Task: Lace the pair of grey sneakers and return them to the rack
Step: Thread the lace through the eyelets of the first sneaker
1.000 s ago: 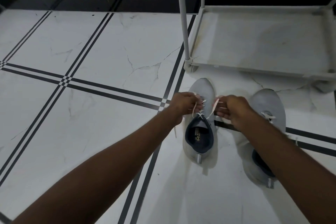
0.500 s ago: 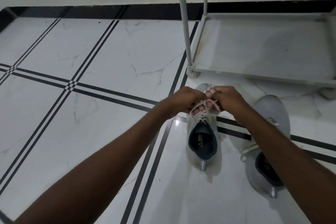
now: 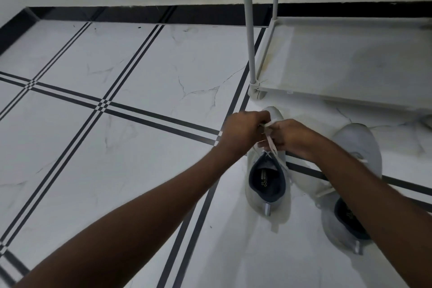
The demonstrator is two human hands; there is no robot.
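Observation:
Two grey sneakers with dark blue linings stand on the floor, toes pointing away from me. The left sneaker (image 3: 266, 196) is under my hands; the right sneaker (image 3: 361, 147) is partly hidden by my right forearm. My left hand (image 3: 243, 133) and my right hand (image 3: 292, 137) meet over the left sneaker's tongue, both pinching its white lace (image 3: 271, 144), which runs down to the eyelets. The toe of the left sneaker shows just beyond my fingers.
A white shoe rack (image 3: 339, 98) stands just beyond the sneakers at the right, its bottom shelf bare, with a grey post (image 3: 249, 30) at its front left corner. White marble floor with black stripes spreads to the left. A wall with black skirting lies behind.
My hands came together from either side of the left sneaker and now touch over its tongue, gathering the lace. The view has tilted up a little.

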